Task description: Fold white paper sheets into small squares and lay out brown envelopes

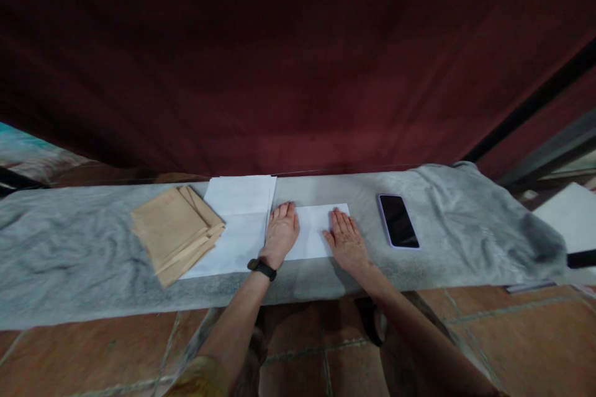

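My left hand (281, 231) lies flat, fingers together and stretched out, on the left end of a folded white sheet of paper (313, 227); a black watch sits on its wrist. My right hand (345, 239) lies flat on the right end of the same sheet, palm down. The sheet rests on a grey cloth (84, 248) that covers a long low surface. Just left of my left hand is a stack of white paper (235, 217), and left of that a fanned pile of brown envelopes (174, 229).
A dark phone (398, 221) in a pale case lies face up on the cloth to the right of my right hand. A dark red curtain (298, 62) hangs behind. Terracotta floor tiles (93, 353) are below. Another white sheet (570, 214) shows at far right.
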The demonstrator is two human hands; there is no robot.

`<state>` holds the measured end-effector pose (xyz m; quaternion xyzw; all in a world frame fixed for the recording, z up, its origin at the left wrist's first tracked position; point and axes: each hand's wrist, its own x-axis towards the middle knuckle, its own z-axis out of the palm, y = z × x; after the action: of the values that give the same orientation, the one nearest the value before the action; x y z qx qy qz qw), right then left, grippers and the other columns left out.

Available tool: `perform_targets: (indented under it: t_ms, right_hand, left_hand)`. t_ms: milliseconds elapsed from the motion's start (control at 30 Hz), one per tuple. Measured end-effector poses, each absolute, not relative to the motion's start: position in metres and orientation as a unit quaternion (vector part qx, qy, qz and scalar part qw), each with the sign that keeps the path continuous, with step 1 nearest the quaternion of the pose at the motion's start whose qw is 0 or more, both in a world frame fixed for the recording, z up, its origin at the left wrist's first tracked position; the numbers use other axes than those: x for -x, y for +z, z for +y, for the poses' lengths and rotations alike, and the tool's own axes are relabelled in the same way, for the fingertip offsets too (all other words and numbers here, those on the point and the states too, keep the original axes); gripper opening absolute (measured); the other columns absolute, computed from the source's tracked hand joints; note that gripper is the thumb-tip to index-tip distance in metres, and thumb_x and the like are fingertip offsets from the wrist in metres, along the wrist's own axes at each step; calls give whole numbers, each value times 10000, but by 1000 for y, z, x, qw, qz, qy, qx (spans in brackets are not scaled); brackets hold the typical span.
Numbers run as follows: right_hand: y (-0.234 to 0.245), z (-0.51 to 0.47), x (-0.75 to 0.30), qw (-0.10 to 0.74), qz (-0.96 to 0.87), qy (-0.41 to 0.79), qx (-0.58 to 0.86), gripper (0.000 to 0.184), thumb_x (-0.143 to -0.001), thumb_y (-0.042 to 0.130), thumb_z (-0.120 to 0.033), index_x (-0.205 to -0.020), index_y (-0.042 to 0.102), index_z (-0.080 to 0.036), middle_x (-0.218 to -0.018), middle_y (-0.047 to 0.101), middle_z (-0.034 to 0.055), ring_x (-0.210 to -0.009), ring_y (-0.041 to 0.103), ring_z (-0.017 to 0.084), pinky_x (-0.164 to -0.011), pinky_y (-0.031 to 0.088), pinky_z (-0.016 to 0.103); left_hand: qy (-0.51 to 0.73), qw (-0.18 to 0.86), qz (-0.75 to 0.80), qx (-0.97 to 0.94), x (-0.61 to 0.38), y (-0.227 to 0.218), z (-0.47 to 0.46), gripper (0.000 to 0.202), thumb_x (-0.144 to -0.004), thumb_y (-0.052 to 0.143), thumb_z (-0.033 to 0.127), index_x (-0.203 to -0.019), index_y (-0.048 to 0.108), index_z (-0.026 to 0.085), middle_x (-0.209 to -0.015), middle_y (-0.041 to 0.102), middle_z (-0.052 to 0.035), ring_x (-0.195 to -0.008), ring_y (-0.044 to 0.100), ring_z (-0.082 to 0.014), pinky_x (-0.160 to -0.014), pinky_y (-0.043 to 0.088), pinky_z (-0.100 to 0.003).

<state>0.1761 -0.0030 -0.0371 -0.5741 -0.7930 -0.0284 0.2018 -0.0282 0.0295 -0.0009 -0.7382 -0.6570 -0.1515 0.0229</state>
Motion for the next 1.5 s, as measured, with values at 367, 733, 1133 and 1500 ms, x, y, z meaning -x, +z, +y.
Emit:
perform_targets:
  t_ms: [367,733,1133,1500]
  right_hand:
    - [-30,-8,-181,184,-806,-1,562,566,-1046,353,-372,-1524,359,-69,-1566,383,161,-1463,348,285,-1206,271,485]
    - [7,-44,-158,178,-920,100,335,807,-948,556,-454,-1584,189,-118,-1624,282,139,-1497,272,272,-1243,243,512]
    - [52,-16,-166,578,-441,531,435,389,-948,528,-500,-1197,675,-240,-1197,726,37,-1185,636,251,-1030,514,414]
    - [39,-7,-189,580,-215,654,435,340,-658,829,-317,-936,655,-227,-927,739,-10,-756,702,163,-685,598,282]
  left_hand:
    - [-313,-202,-674,639,42,14,32,74,-770,596,151,-791,646,201,-920,621,-72,-1019,571,-254,-1015,420,-394]
    - [-469,-469,-639,389,59,21,28,210,-616,707,358,-683,616,181,-567,564,39,-520,505,-122,-500,359,-235]
    - [-531,-680,-470,188,50,46,23,366,-897,629,498,-1040,645,162,-998,728,-111,-892,712,-204,-809,577,-336]
    - [-520,-636,-472,320,39,39,15,587,-603,858,259,-1145,663,146,-997,766,-91,-920,715,-267,-844,532,-361]
